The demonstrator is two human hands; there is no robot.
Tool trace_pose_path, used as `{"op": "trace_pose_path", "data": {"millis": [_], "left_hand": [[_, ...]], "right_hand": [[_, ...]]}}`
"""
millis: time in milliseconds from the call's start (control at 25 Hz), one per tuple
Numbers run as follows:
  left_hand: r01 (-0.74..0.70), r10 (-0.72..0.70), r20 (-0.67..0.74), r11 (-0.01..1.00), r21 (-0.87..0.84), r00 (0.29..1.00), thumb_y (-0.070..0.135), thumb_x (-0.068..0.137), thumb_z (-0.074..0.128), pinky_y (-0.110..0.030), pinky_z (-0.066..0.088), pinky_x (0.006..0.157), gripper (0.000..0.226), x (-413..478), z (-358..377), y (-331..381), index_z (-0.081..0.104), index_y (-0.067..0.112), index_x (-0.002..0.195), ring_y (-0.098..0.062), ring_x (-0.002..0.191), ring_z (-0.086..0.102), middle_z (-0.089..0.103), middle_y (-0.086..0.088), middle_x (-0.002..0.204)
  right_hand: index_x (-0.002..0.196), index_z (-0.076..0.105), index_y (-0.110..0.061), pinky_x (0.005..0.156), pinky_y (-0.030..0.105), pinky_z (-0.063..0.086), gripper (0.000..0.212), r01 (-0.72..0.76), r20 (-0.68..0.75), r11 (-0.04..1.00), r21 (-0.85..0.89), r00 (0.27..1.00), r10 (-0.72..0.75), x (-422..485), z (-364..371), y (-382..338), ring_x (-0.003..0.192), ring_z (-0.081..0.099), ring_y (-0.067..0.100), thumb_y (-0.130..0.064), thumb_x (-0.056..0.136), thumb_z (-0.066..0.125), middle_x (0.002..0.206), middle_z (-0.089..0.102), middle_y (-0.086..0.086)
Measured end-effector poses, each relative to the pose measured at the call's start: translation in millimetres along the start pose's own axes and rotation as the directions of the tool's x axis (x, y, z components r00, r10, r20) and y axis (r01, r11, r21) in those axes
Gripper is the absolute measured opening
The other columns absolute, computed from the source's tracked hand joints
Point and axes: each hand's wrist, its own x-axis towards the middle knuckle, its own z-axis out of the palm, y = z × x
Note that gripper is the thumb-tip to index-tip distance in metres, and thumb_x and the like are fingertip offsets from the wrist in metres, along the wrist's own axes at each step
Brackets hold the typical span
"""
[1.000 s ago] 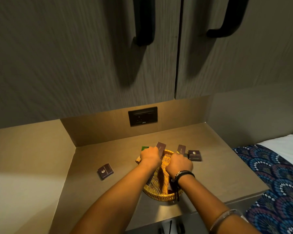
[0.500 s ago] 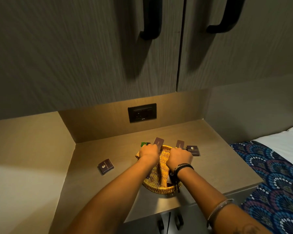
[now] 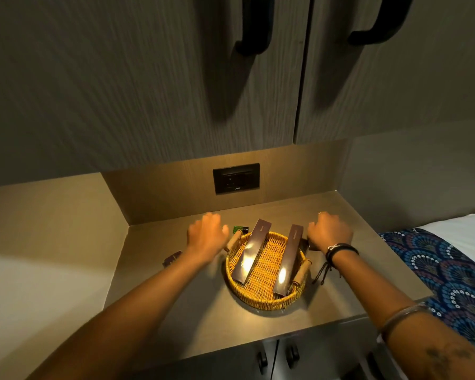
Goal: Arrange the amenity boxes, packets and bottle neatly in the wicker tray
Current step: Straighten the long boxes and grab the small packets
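Our left hand point(image 3: 206, 237) hovers spread and empty; our right hand point(image 3: 330, 233) curls loosely over a small dark box point(image 3: 305, 244) (whether it grips, we cannot tell). Between them the wicker tray point(image 3: 266, 297) holds two long boxes point(image 3: 252, 253), a green packet point(image 3: 239, 229) just beyond the left thumb.

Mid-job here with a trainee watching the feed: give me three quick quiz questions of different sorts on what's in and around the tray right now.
1. True or false: two long dark boxes lie in the wicker tray.
2. Which hand is over the small dark box at the tray's right edge? A) left hand B) right hand
3. Fill in: the green packet lies ____ the tray.

Key
1. True: the left long box and the right long box both rest in it, far ends poking over the rim.
2. B: the right hand covers most of the small box; the left hand is blurred, nothing visibly in it.
3. Outside, behind the rim.
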Motion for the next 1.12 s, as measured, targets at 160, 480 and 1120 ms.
{"op": "trace_pose_path", "data": {"millis": [160, 480, 1120], "left_hand": [[0.292, -0.29, 0.157, 0.956, 0.007, 0.944, 0.025, 0.087, 0.059, -0.037, 0.055, 0.077, 0.02, -2, 13, -83, 0.064, 0.011, 0.1, -0.028, 0.087, 0.064, 0.065, -0.01, 0.1], [0.177, -0.159, 0.339, 0.984, -0.022, 0.927, 0.037, 0.069, 0.073, -0.039, 0.05, 0.085, 0.044, -15, 46, -125, 0.06, 0.018, 0.107, -0.027, 0.104, 0.052, 0.051, -0.007, 0.111], [-0.091, 0.039, -0.12, 0.884, -0.459, 0.992, 0.028, 0.068, 0.083, -0.031, 0.053, 0.071, 0.057, -16, -10, -63, 0.058, 0.022, 0.118, -0.016, 0.091, 0.055, 0.047, 0.004, 0.105]], "right_hand": [[0.109, 0.059, -0.009, 0.074, 0.036, 0.051, 0.024, 0.027, 0.283, 0.999, 0.019, 0.958, -0.031, 35, 19, 40, 0.086, 0.058, 0.023, -0.021, 0.088, 0.063, 0.095, 0.058, 0.007], [0.121, 0.061, -0.013, 0.096, 0.036, 0.045, 0.046, 0.204, 0.402, 0.975, 0.088, 0.888, -0.223, 46, 48, 49, 0.111, 0.055, 0.026, -0.005, 0.078, 0.076, 0.119, 0.059, 0.009], [0.093, 0.054, -0.017, 0.062, 0.029, 0.042, 0.034, -0.026, 0.256, 0.889, 0.457, 0.961, -0.103, 45, 0, 32, 0.081, 0.058, 0.02, -0.018, 0.074, 0.081, 0.093, 0.062, 0.007]]}}
